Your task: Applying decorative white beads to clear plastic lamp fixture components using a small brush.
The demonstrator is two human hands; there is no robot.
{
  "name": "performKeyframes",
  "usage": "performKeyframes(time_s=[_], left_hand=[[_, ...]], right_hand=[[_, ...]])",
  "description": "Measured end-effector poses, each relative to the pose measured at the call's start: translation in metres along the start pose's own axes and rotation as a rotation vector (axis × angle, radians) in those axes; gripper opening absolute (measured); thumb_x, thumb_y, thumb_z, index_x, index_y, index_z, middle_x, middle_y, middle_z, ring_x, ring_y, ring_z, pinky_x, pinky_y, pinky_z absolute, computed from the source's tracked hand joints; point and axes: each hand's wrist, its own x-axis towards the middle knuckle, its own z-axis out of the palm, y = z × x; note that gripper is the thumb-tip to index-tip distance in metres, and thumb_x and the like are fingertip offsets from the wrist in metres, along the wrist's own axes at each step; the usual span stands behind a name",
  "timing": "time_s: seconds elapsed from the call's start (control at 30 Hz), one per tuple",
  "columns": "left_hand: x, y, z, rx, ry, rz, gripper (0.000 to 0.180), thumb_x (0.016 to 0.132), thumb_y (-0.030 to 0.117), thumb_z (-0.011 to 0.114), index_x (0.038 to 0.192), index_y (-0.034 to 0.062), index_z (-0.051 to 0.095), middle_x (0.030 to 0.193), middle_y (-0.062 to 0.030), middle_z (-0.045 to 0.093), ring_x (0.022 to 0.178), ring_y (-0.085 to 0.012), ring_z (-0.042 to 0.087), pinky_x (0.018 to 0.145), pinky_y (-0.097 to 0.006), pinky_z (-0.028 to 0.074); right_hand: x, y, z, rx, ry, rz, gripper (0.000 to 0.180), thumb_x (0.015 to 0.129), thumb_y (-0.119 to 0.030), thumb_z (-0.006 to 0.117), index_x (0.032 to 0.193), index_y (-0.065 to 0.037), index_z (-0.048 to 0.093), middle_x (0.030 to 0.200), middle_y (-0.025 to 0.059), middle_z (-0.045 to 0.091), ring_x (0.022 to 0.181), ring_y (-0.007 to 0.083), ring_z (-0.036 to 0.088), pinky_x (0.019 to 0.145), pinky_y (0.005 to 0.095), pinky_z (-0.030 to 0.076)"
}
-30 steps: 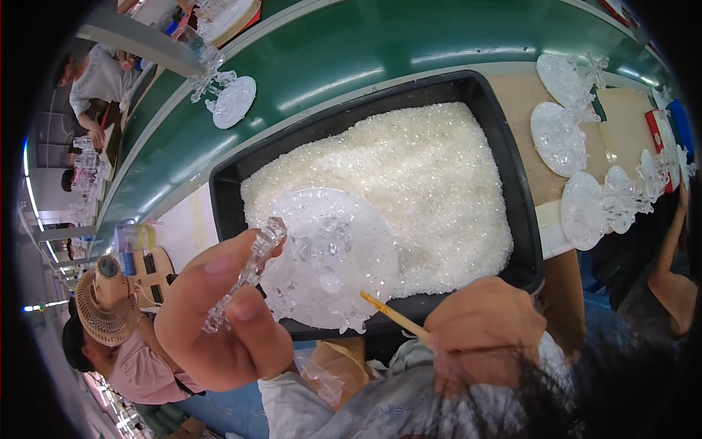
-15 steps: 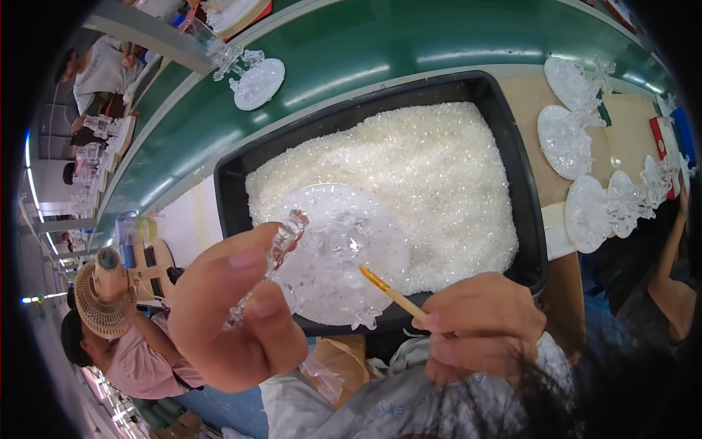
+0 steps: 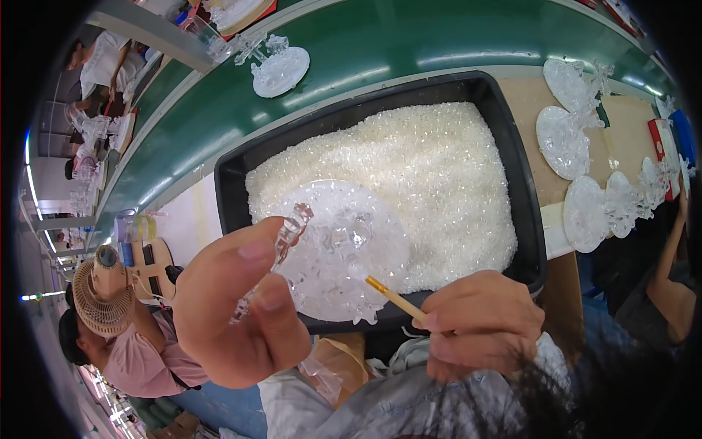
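Observation:
My left hand (image 3: 238, 307) is raised close to the camera, with its thumb and fingers pinched round a slim clear plastic piece (image 3: 292, 230). Just beyond it is a round whitish clear disc (image 3: 333, 289) with clear shapes on its face; whether the disc joins the pinched piece I cannot tell. A thin brush (image 3: 395, 298) with a pale handle and an amber tip is in the closed fingers of my right hand (image 3: 486, 318). Its tip points at the disc's right edge. Below the disc lies a black tray (image 3: 528, 183) of glittering white granules (image 3: 424, 161).
Behind the tray runs a green belt (image 3: 439, 40) carrying a clear ornament on a round base (image 3: 281, 72). Several similar ornaments (image 3: 563, 143) stand on the board at right. At left, a person in pink (image 3: 139, 358) is beside a beige fan (image 3: 106, 293); another person's arm (image 3: 669, 293) shows at right.
The ornament on the green belt has shifted to the right. The brush tip has moved slightly down and right. My left hand and the disc have barely moved.

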Motion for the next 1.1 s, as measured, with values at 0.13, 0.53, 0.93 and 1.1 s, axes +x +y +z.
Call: performKeyframes(time_s=[0.13,0.53,0.93,1.1], left_hand=[[-0.001,0.0,-0.001,-0.021,-0.006,-0.027,0.024,0.079,-0.009,0.053,0.102,-0.0128,0.059,0.091,-0.0244,0.068,0.073,-0.0301,0.069,0.069,-0.034,0.056],[-0.001,0.007,0.009,0.027,0.098,-0.018,0.027,0.072,-0.012,0.052,0.098,-0.0123,0.059,0.084,-0.0232,0.068,0.067,-0.0305,0.069,0.062,-0.034,0.056],[0.011,0.008,0.004,0.076,0.032,0.051,0.028,0.068,-0.013,0.053,0.095,-0.0131,0.059,0.082,-0.0188,0.066,0.064,-0.0316,0.069,0.057,-0.037,0.057],[0.011,0.006,0.011,0.033,0.073,0.061,0.028,0.068,-0.013,0.054,0.095,-0.0124,0.059,0.079,-0.0175,0.065,0.063,-0.0304,0.069,0.056,-0.036,0.057]], right_hand=[[-0.004,-0.001,0.001,-0.01,0.047,0.005,0.033,0.066,-0.011,0.088,0.09,-0.003,0.066,0.093,0.0137,0.068,0.069,0.0286,0.071,0.056,0.0313,0.056],[0.005,-0.008,-0.01,-0.034,-0.138,0.081,0.034,0.066,-0.008,0.087,0.09,-0.004,0.065,0.097,0.0134,0.068,0.075,0.0311,0.071,0.058,0.0344,0.055],[-0.001,-0.011,-0.005,-0.041,-0.086,0.127,0.034,0.066,-0.006,0.086,0.093,-0.007,0.065,0.098,0.0119,0.066,0.077,0.0299,0.071,0.06,0.0337,0.055],[0.005,-0.001,0.002,-0.093,-0.043,0.054,0.032,0.07,-0.003,0.082,0.097,-0.001,0.064,0.096,0.0164,0.064,0.072,0.0298,0.069,0.059,0.035,0.057]])
